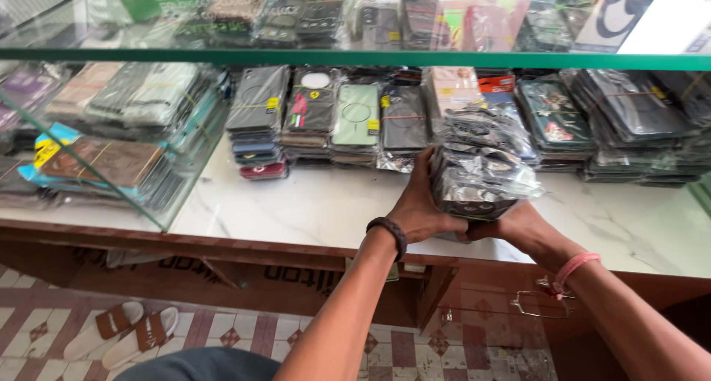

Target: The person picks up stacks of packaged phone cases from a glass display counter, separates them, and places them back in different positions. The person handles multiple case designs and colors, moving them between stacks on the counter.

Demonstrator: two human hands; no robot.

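Observation:
Both my hands clasp a thick bundle of dark phone cases in clear plastic wrappers (478, 175), resting on the white marble shelf (296, 211). My left hand (421, 207), with a dark bead bracelet on the wrist, grips the bundle's left side. My right hand (518, 225), with a pink band on the wrist, holds its lower right side. Right behind the bundle stand rows of stacked wrapped cases, among them a pale green one (356, 114).
A green-edged glass shelf (355, 57) above carries more wrapped cases. A slanted glass panel (96, 166) at the left closes off further stacks. Below is a brown wooden counter front (222, 266), and a pair of white-and-brown sandals (122, 333) lies on the tiled floor.

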